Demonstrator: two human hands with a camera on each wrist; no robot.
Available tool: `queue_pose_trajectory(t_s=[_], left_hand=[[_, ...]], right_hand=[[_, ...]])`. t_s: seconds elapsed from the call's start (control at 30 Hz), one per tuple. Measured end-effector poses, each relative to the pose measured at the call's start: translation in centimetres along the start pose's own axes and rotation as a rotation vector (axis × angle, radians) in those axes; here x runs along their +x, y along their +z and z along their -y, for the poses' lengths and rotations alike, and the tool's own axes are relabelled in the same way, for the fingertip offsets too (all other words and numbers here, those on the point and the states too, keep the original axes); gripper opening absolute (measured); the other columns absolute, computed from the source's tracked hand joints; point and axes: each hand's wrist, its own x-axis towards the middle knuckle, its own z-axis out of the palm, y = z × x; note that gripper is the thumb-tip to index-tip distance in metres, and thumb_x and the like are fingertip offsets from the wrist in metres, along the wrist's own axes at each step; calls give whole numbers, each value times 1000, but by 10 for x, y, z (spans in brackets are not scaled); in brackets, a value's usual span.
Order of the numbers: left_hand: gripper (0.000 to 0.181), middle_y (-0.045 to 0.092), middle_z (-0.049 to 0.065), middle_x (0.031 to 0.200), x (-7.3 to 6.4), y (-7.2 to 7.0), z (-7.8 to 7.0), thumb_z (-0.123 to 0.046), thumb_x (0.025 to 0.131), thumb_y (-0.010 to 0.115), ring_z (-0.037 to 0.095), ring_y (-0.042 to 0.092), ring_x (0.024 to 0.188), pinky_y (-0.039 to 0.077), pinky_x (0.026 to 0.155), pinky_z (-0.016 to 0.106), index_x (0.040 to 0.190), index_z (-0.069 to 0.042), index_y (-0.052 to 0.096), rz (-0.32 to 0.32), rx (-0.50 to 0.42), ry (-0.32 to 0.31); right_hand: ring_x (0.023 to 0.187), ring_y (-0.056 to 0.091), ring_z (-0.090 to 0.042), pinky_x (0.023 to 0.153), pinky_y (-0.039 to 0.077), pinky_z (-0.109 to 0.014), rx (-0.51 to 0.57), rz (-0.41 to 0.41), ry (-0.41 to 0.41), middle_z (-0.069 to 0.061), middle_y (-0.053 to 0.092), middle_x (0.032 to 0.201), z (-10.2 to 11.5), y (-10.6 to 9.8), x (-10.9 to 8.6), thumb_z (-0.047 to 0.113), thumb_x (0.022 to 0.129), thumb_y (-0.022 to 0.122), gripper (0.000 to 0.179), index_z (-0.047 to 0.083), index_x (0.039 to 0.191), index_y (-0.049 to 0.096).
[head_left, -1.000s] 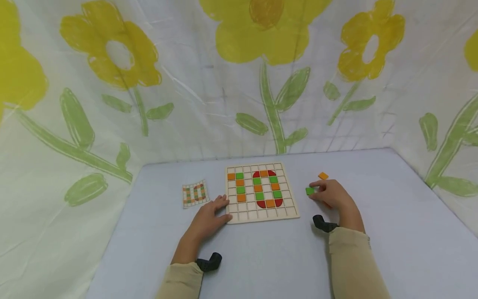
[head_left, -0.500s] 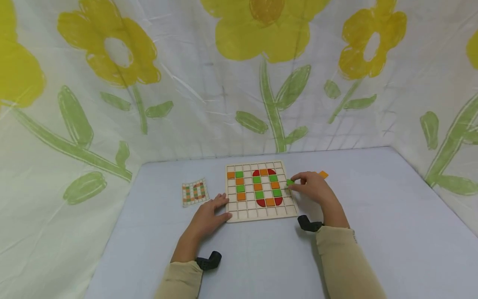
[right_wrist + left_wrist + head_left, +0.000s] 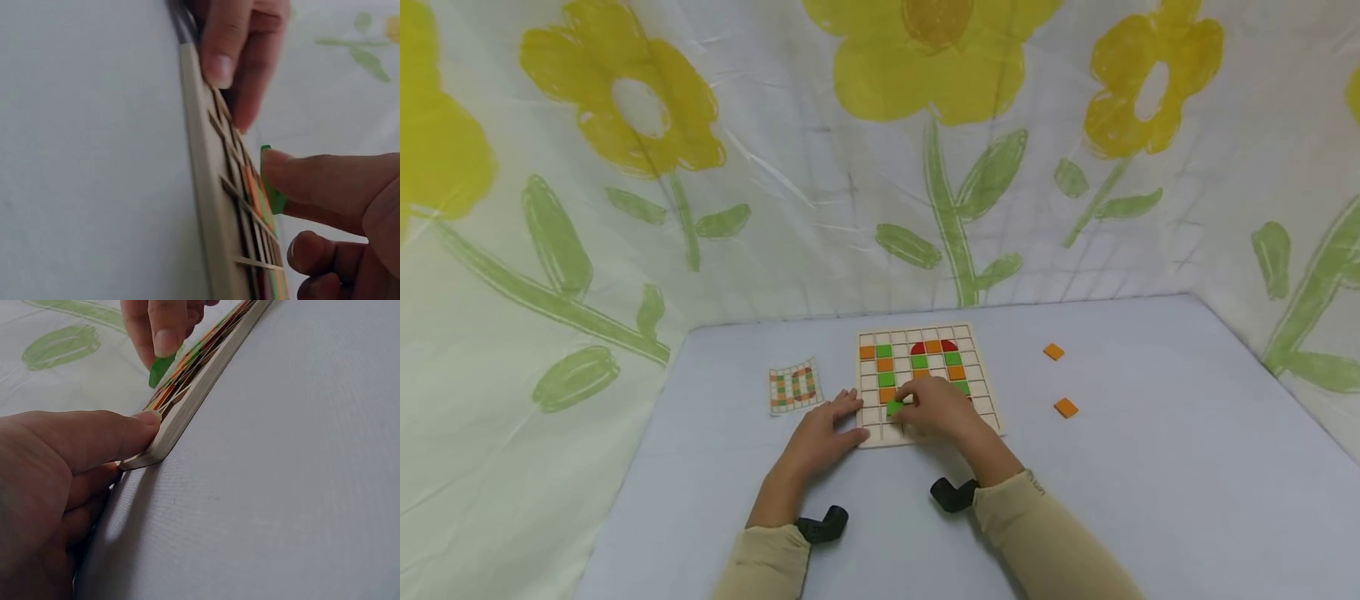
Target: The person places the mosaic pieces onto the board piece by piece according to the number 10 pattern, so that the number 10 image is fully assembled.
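In the head view, a square wooden grid board (image 3: 943, 429) lies on the table, with orange, green and red tiles set in its cells. My right hand (image 3: 936, 407) is over the lower left of the board, pinching a green square tile (image 3: 894, 408) between thumb and fingers. The right wrist view shows this green tile (image 3: 272, 187) held tilted just above the grid. My left hand (image 3: 820, 435) rests at the board's left edge, fingers spread, its thumb (image 3: 134, 432) lying on the corner rim in the left wrist view. Some tiles are hidden behind my right hand.
Left of the board lies a small pattern card (image 3: 794, 388) printed with a coloured grid. Two loose tiles lie to the right, an orange tile (image 3: 1054, 352) farther back and another orange tile (image 3: 1065, 407) nearer. A flower-printed curtain (image 3: 820, 250) stands behind the table.
My right hand has lifted the green tile from the right of the board and carried it left to the board's lower left. The nearer orange tile is now uncovered. My left hand stays put.
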Motion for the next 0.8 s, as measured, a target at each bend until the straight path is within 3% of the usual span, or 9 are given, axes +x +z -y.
queue_pose_trajectory(t_s=[0.13,0.37,0.8], left_hand=[[53,45,-4,152,0,0,0,-29,87,75,20,35,146,30,118,50,137,-16,60,2,-1,4],[54,45,-4,152,1,0,0,-30,87,75,20,35,146,30,118,50,137,-17,60,0,5,-9],[53,46,-4,151,1,0,0,-30,87,75,20,35,146,30,118,50,136,-16,60,-4,1,-8]], right_hand=[[81,58,-15,75,49,-34,-46,-16,-13,5,71,96,2,9,2,31,84,76,27,21,109,75],[67,52,-14,59,41,-29,-84,-47,-78,6,60,71,6,12,5,27,83,79,26,17,107,76],[71,53,-12,65,44,-30,-95,-99,-86,7,66,77,6,12,4,24,82,80,15,17,95,78]])
